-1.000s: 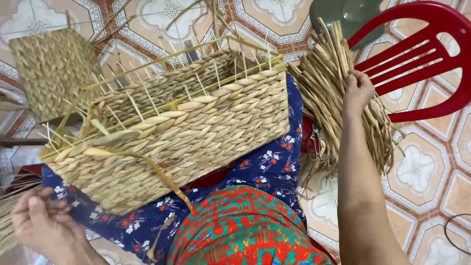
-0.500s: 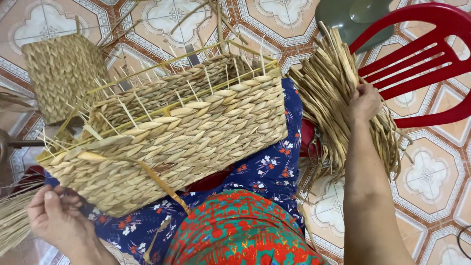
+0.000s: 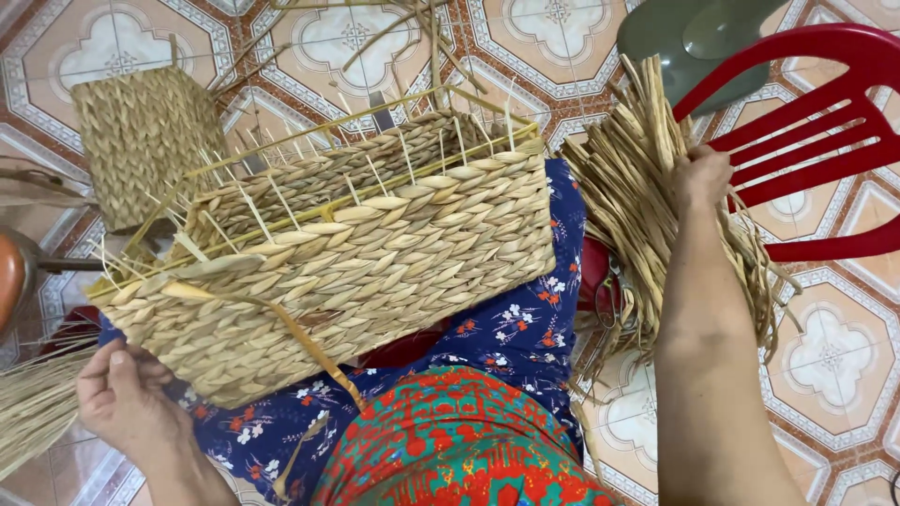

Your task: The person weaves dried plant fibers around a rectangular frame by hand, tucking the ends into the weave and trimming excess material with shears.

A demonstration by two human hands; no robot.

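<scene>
A half-woven basket (image 3: 347, 253) lies tilted on the person's lap, resting on blue flowered cloth (image 3: 506, 337), its open top turned away and thin stakes sticking out along the rim. A loose flat strand (image 3: 309, 342) hangs from its near side. The left hand (image 3: 127, 398) sits just below the basket's lower left corner, fingers (image 3: 141, 361) loosely curled with the tips against the woven wall; beside it lies a sheaf of thin fibres (image 3: 33, 408). The right hand (image 3: 701, 178) reaches out to the right, well apart from the basket, and its fingers are closed around a thick bundle of dried strands (image 3: 628, 187) that leans against a red plastic chair (image 3: 825, 141). A smaller woven piece (image 3: 141, 141) stands on the tiled floor (image 3: 834, 347) behind the basket's left end.
</scene>
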